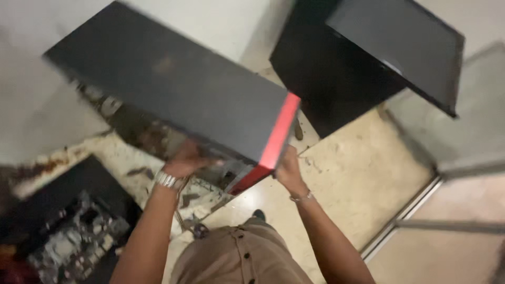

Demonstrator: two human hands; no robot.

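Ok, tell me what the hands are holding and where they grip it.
Both hands, left and right, hold a black case at its red-edged near end.

Soft, even indoor light is falling from above, leaving the pale floor (347, 173) bright and casting only faint shadows. Motion blur is smearing the whole frame (worst along the upper left edge), and the black case (173, 89) is showing a dull sheen, while the lower-left corner is sinking into dimness.
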